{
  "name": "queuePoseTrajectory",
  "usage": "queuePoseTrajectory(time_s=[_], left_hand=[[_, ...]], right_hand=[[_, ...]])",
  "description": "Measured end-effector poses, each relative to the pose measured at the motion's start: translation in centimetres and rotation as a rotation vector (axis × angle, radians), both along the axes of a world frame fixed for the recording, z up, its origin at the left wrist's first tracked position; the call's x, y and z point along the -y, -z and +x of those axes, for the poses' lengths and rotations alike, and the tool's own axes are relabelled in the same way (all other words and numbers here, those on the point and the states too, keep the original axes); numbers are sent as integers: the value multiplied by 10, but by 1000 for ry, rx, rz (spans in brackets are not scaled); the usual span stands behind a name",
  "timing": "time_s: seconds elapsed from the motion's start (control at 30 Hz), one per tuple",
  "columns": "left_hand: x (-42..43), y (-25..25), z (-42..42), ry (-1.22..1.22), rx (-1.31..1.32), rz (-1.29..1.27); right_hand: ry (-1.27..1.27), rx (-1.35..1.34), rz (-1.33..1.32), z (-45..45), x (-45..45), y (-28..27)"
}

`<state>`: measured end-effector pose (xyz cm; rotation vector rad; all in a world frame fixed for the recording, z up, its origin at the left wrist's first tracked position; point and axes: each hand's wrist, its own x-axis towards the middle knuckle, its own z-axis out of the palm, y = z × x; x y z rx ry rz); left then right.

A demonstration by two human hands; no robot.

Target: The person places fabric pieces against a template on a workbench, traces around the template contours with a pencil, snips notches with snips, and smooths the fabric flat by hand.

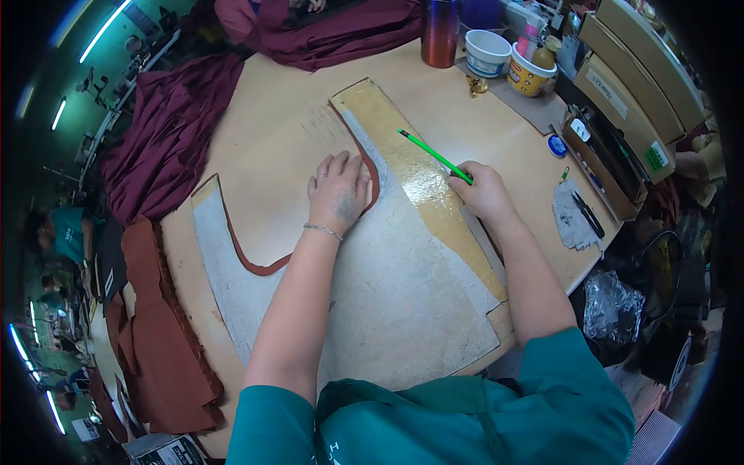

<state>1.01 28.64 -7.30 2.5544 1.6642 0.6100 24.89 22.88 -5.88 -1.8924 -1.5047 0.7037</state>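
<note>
A large grey-white garment pattern (387, 294) with a yellow taped strip (422, 190) lies flat on the table in front of me. Rust-brown fabric (263, 270) peeks out as a narrow band along its curved cut-out. My left hand (339, 190) presses flat at the right side of that curve, fingers stretched out over the edge and the table. In my right hand (482, 194) is a green pencil (426, 149), its dark eraser end pointing up and left. This hand rests by the yellow strip's right edge; the pencil's writing tip is hidden.
Brown fabric pieces (159, 341) lie along the left table edge. Maroon cloth (167, 139) is heaped at the back left. A red bottle (439, 35), a white tub (487, 53) and a yellow tub (531, 71) stand at the back. Cardboard boxes (632, 101) line the right.
</note>
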Motion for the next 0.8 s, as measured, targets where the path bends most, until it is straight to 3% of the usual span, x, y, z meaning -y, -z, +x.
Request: queuePoseTrajectory(time_s=[0.8], left_hand=[[1,5,2,-58,86,-26]], right_hand=[[-77,-380,23,14,-3,16]])
